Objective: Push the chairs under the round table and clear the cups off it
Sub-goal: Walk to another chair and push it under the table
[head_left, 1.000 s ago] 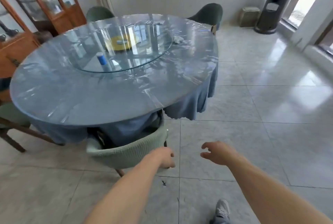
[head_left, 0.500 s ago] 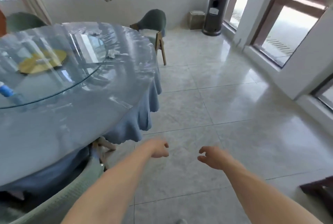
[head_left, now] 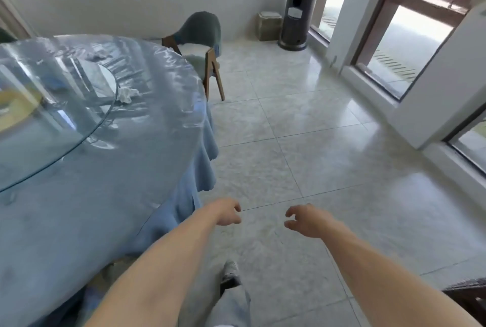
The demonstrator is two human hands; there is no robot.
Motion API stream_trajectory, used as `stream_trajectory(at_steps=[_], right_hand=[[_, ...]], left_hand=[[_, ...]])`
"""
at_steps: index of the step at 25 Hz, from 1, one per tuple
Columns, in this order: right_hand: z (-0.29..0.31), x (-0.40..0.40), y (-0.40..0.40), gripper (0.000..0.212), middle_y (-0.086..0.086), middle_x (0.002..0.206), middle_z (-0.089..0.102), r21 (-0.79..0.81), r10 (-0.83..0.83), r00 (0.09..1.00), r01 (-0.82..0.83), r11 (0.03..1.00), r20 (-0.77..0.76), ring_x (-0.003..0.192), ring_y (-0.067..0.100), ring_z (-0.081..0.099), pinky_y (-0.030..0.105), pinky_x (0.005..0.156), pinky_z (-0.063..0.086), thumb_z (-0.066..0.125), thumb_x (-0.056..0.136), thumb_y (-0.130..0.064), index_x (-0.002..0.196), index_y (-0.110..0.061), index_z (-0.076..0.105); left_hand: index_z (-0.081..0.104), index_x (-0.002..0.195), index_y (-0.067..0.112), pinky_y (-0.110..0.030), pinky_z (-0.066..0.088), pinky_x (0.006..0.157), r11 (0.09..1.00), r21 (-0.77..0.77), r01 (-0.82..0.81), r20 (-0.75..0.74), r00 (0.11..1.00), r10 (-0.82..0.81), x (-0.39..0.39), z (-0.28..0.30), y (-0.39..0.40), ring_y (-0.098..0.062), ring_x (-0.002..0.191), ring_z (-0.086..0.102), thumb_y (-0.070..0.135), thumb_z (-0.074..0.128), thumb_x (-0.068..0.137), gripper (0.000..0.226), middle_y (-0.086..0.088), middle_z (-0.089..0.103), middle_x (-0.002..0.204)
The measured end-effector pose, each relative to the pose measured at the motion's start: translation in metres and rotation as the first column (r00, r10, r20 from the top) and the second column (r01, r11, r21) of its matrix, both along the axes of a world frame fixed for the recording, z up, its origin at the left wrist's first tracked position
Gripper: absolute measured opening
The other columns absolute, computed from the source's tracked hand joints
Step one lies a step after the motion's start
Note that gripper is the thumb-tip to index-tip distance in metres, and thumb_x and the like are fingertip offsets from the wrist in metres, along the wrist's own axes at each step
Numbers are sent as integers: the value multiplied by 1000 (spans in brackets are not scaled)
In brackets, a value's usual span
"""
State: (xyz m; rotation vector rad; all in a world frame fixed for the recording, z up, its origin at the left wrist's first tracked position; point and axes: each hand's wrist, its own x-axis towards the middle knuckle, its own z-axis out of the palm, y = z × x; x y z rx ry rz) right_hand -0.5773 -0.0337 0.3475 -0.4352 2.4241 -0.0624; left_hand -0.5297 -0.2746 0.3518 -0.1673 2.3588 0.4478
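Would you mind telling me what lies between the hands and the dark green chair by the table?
In the head view, only bare tiled floor separates the left hand and right hand from the dark green chair.

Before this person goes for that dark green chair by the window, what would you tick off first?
1. Both hands free: ok. The left hand and right hand hold nothing, fingers loosely curled.
2. Path clear: ok. The tiled floor between the person and the dark green chair shows no obstacle.
3. Chair still needs pushing: ok. It stands pulled out from the round table.
4. Room under the table for the chair: cannot tell; the blue cloth hides it.
5. Cups left on the table: cannot tell; only a crumpled tissue is plain.
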Motion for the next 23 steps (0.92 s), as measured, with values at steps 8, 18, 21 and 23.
stream_trajectory(at_steps=[8, 18, 21, 23], right_hand=[[22, -163, -91, 45, -1, 133, 60, 2, 24, 999, -24, 1000, -42, 117, 22, 59, 35, 94, 48, 48, 96, -55, 136, -34, 51], [0, -347, -139, 44, -2, 134, 60, 5, 57, 998, -57, 998, -31, 118, 22, 59, 35, 95, 48, 49, 94, -55, 134, -36, 53], [-10, -427, -143, 45, -2, 136, 58, -12, 58, 998, -59, 998, -28, 119, 22, 58, 35, 94, 48, 48, 95, -54, 136, -36, 50], [-12, -487, -144, 46, -2, 136, 57, -10, 74, 997, -74, 997, -29, 119, 22, 57, 36, 95, 47, 47, 96, -54, 138, -36, 48]], left_hand=[[48, 143, 20, -35, 43, 103, 999, 26, 19, -3, 1000, -19, -162, 3, -83, -24, 130, 49, 35, 57, 94, 52, -3, 47, 148], [51, 140, 20, -36, 43, 104, 999, -9, 36, 8, 999, -36, -347, -17, -131, -25, 127, 51, 46, 58, 92, 56, -5, 52, 143], [51, 140, 18, -36, 43, 104, 1000, -11, 5, 14, 1000, -4, -419, -25, -138, -24, 127, 52, 45, 59, 93, 56, -6, 51, 144], [50, 141, 18, -36, 43, 104, 999, 0, -32, 42, 999, 32, -471, -28, -136, -25, 128, 51, 44, 60, 93, 56, -6, 50, 145]])
